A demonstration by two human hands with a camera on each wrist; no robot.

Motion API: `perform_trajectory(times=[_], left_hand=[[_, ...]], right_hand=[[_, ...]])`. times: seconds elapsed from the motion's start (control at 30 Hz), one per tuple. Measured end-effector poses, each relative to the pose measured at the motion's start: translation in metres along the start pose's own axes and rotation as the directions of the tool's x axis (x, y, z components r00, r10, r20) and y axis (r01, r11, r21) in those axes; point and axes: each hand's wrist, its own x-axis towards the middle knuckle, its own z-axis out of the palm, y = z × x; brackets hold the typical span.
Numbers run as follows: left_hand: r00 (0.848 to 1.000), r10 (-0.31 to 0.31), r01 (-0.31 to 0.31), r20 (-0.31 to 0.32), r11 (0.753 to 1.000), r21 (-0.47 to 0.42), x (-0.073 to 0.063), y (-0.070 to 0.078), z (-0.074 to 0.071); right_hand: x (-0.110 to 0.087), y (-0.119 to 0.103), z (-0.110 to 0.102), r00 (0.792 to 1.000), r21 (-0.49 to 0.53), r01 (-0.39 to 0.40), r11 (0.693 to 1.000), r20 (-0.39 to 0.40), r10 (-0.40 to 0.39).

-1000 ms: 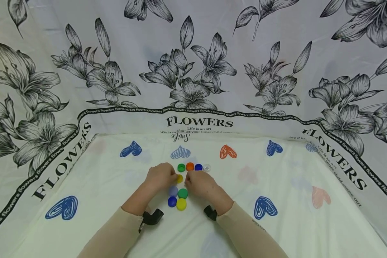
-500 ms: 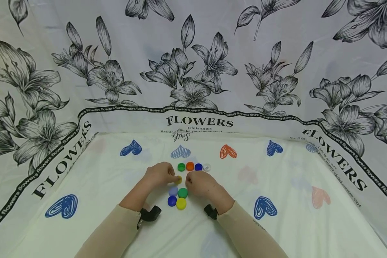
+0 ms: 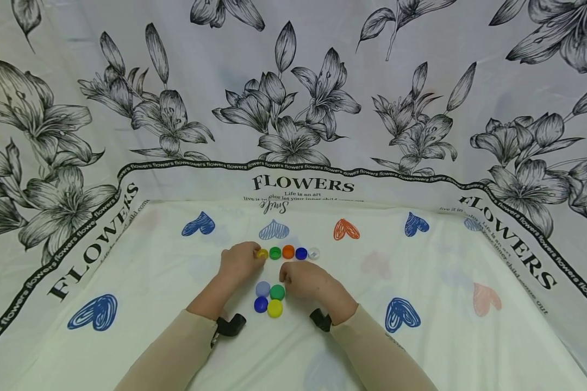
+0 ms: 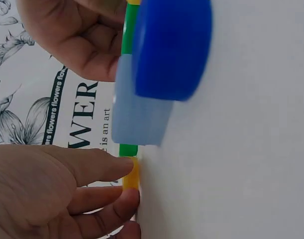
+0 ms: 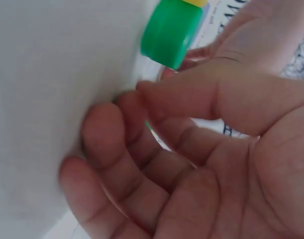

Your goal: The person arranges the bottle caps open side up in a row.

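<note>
My left hand (image 3: 239,262) pinches a small yellow bottle cap (image 3: 262,253) between thumb and fingers; in the left wrist view this yellow cap (image 4: 132,175) stands right beside a green one. It is at the left end of a row on the cloth, followed by a green cap (image 3: 275,253), an orange cap (image 3: 288,251), a dark blue cap (image 3: 301,253) and a clear cap (image 3: 314,253). Just in front of the row, my right hand (image 3: 305,281) rests on the cloth, fingers loosely curled; the right wrist view shows nothing between thumb and fingers (image 5: 104,132).
Nearer to me sits a cluster of caps: lavender (image 3: 263,289), green (image 3: 277,292), blue (image 3: 261,304) and yellow (image 3: 275,308). A white cloth (image 3: 352,347) with printed hearts covers the table. Behind it hangs a flower-printed curtain (image 3: 323,146).
My left hand has carried the yellow cap away from the space between the hands, up and left to the row's left end. My right hand has shifted slightly toward me.
</note>
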Motion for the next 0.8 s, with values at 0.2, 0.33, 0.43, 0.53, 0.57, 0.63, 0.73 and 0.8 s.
perform_trajectory(times=[0.2, 0.33, 0.43, 0.53, 0.57, 0.63, 0.73, 0.8], left_hand=[[0.999, -0.016, 0.016, 0.03, 1.0, 0.001, -0.004, 0.003, -0.008], [0.992, -0.004, -0.009, 0.127, 0.995, 0.097, -0.015, 0.011, -0.02], [0.971, 0.06, -0.088, 0.23, 0.989, 0.117, -0.025, 0.019, -0.024], [0.935, 0.132, -0.176, 0.329, 0.979, 0.108, -0.034, 0.026, -0.024], [0.923, 0.152, -0.2, 0.352, 0.975, 0.102, -0.036, 0.027, -0.024], [0.905, 0.193, -0.24, 0.38, 0.967, 0.08, -0.04, 0.029, -0.022], [0.892, 0.246, -0.29, 0.378, 0.955, 0.061, -0.041, 0.029, -0.019], [0.89, 0.263, -0.301, 0.372, 0.953, 0.046, -0.04, 0.027, -0.018]], right_hand=[[-0.003, -0.002, -0.002, 0.999, -0.026, 0.008, 1.0, 0.039, -0.007], [-0.004, -0.006, 0.0, 0.999, -0.076, -0.004, 0.997, 0.038, 0.007], [-0.005, -0.009, 0.001, 0.999, -0.096, -0.015, 0.995, 0.043, 0.019], [-0.006, -0.01, 0.0, 0.999, -0.096, -0.002, 0.995, 0.039, 0.005], [-0.006, -0.01, 0.0, 0.999, -0.098, 0.007, 0.995, 0.037, -0.004], [-0.006, -0.009, 0.0, 0.999, -0.1, 0.023, 0.995, 0.028, -0.021], [-0.006, -0.008, 0.001, 0.999, -0.102, 0.035, 0.994, 0.019, -0.033], [-0.006, -0.008, 0.001, 0.999, -0.1, 0.035, 0.994, 0.018, -0.033]])
